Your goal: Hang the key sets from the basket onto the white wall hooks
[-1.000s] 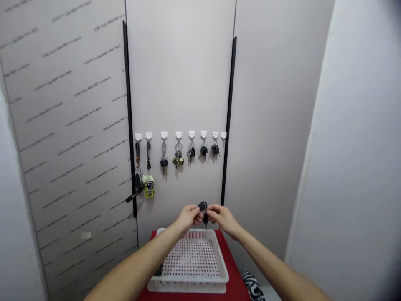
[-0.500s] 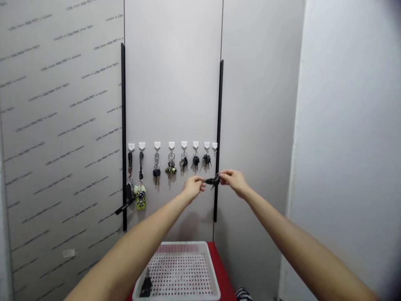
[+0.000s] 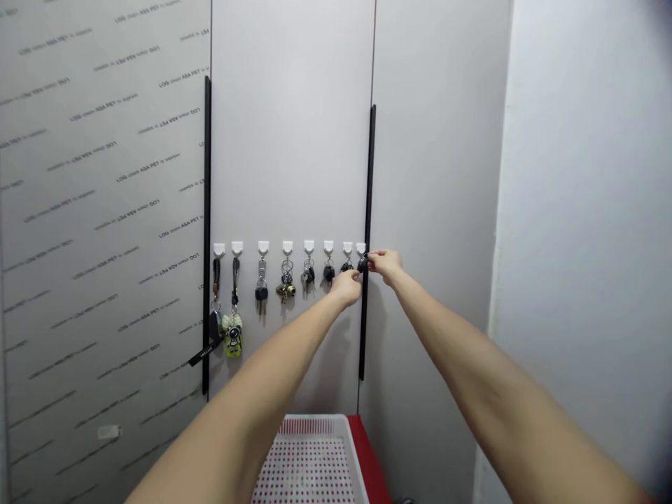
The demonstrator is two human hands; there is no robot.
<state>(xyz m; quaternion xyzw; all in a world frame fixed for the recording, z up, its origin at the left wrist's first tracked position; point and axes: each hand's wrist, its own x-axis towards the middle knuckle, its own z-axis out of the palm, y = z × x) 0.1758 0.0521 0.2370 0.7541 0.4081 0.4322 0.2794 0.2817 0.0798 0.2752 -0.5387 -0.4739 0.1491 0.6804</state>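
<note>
At the rightmost white hook (image 3: 361, 248) on the panel, a small bunch of black-headed keys (image 3: 362, 265) is held between both hands. My right hand (image 3: 387, 265) pinches it from the right, near its ring. From below left, my left hand (image 3: 346, 288) is closed with its fingertips at the keys' lower end. Whether the ring is on the hook cannot be made out. Just left of it, another bunch of keys (image 3: 346, 267) hangs from its own hook, partly hidden by my left hand.
Further left hang several key sets, among them brass-coloured keys (image 3: 286, 288) and a green astronaut keychain (image 3: 234, 337). Long black handles (image 3: 369, 175) flank the middle panel. Below, a white perforated basket (image 3: 358, 455) stands on a red surface (image 3: 370, 455).
Both hands have moved up with the bunch of keys, from below the hook row to the rightmost hook. The view has tilted slightly, and my left forearm covers more of the basket.
</note>
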